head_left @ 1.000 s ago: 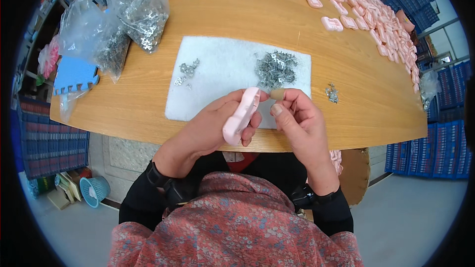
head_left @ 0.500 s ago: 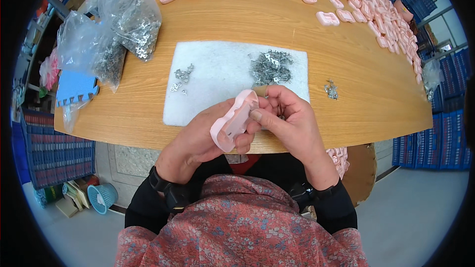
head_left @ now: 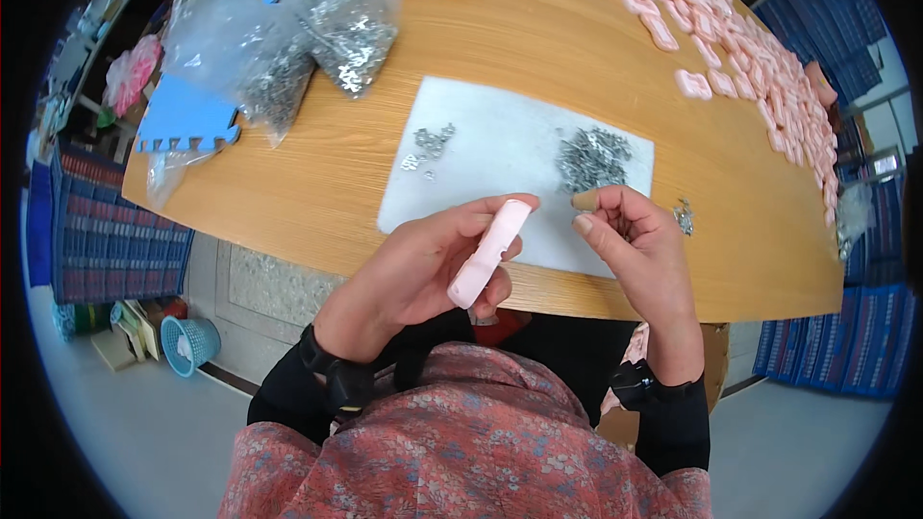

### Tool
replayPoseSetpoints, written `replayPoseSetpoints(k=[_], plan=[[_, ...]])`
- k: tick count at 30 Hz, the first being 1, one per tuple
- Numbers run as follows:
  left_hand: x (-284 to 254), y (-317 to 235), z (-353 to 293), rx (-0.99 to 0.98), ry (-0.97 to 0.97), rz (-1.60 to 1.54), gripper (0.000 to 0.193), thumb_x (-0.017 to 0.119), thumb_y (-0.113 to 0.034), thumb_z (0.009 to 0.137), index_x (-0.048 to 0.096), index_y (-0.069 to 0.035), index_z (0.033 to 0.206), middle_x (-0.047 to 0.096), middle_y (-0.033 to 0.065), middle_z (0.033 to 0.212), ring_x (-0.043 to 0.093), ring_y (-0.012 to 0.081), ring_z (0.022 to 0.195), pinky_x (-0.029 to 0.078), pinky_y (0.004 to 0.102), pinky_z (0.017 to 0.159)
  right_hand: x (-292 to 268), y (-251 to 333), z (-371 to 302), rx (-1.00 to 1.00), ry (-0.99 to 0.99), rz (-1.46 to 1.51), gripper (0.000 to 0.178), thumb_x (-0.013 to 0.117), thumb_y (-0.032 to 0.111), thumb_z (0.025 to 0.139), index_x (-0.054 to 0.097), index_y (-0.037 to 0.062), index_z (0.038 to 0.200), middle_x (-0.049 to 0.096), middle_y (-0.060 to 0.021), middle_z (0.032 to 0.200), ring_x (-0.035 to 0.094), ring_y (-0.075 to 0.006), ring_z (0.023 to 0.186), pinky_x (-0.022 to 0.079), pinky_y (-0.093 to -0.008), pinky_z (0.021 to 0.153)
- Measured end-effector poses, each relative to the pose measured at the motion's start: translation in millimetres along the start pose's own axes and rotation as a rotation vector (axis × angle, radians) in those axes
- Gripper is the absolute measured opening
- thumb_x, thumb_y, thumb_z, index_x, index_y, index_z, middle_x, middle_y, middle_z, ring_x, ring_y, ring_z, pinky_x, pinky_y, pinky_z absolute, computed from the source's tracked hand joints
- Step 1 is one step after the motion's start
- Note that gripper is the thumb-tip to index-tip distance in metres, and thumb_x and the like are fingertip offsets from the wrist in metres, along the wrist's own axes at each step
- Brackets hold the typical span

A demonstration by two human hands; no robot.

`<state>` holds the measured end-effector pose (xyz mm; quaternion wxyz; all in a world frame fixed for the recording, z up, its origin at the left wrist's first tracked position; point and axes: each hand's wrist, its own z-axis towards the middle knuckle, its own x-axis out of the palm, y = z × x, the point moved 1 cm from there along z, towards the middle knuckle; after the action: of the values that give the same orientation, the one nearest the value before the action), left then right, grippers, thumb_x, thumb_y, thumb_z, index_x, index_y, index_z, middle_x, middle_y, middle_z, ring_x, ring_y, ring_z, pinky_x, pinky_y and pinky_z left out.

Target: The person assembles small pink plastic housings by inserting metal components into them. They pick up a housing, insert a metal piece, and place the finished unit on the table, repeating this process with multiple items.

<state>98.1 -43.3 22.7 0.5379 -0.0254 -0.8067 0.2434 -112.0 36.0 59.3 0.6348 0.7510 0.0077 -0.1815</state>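
Pink plastic, a long narrow piece (head_left: 488, 252), sits gripped in the left hand (head_left: 423, 269) above the near edge of the wooden surface (head_left: 538, 48). The right hand (head_left: 635, 250) is just beside it, fingers curled with thumb and forefinger pinched; whether they hold anything cannot be told. Behind both lies a white mat (head_left: 490, 149) carrying a heap of small metal parts (head_left: 588, 158)

Pale pink plastic piece (head_left: 488, 252), white mat (head_left: 500, 149), silvery metal parts (head_left: 588, 156), blue foam tile (head_left: 183, 117), red floral-patterned garment (head_left: 461, 442)
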Motion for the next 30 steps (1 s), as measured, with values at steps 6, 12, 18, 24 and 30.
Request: replayPoseSetpoints(k=[6,12,18,24,30], plan=[[-23,-6,-41,0.153,-0.136,0.064,0.057,0.056,-0.015,0.092,0.04,-0.003,0.145,0.06,0.0073,0.091,0.062,0.0209,0.064,0.053,0.0336,0.057,55,22,37,-0.326,0.14,-0.467,0.014,0.07,0.009,0.086,0.068,0.0019,0.098,0.061,-0.0099,0.079,0.061,-0.0229,0.07,0.049,-0.0321,0.064],[-50,-11,-63,0.291,-0.221,-0.017,0.051,0.062,-0.008,0.089,0.047,-0.006,0.138,0.063,0.0093,0.097,0.068,0.0235,0.083,0.061,0.04,0.075,108,18,74,-0.521,0.23,-0.691,0.01,0.065,0.01,0.085,0.068,0.0046,0.093,0.064,-0.015,0.087,0.064,-0.0366,0.079,0.052,-0.044,0.071],[-46,-23,-72,0.304,-0.145,-0.051,0.051,0.062,-0.018,0.092,0.042,-0.011,0.138,0.062,0.022,0.117,0.065,0.032,0.107,0.059,0.0562,0.084,117,25,80,-0.491,0.255,-0.859,0.01,0.064,0.01,0.085,0.067,0.004,0.092,0.064,-0.0165,0.088,0.063,-0.0374,0.08,0.052,-0.0446,0.074],[-59,-22,-62,0.318,0.061,-0.223,0.052,0.044,-0.029,0.102,0.031,-0.013,0.15,0.058,0.0271,0.125,0.062,0.0379,0.113,0.053,0.0606,0.091,91,39,59,-0.216,0.225,-0.399,0.01,0.064,0.009,0.089,0.062,-0.0001,0.093,0.061,-0.0075,0.08,0.058,-0.0181,0.07,0.047,-0.0327,0.067],[-38,-18,-38,0.265,0.055,-0.133,0.054,0.038,-0.034,0.105,0.027,-0.011,0.153,0.06,0.0202,0.122,0.063,0.0343,0.11,0.054,0.0581,0.091,83,44,24,-0.279,0.173,-0.151,0.01,0.066,0.003,0.088,0.06,-0.0022,0.094,0.059,-0.0053,0.08,0.057,-0.0111,0.07,0.047,-0.028,0.062]])
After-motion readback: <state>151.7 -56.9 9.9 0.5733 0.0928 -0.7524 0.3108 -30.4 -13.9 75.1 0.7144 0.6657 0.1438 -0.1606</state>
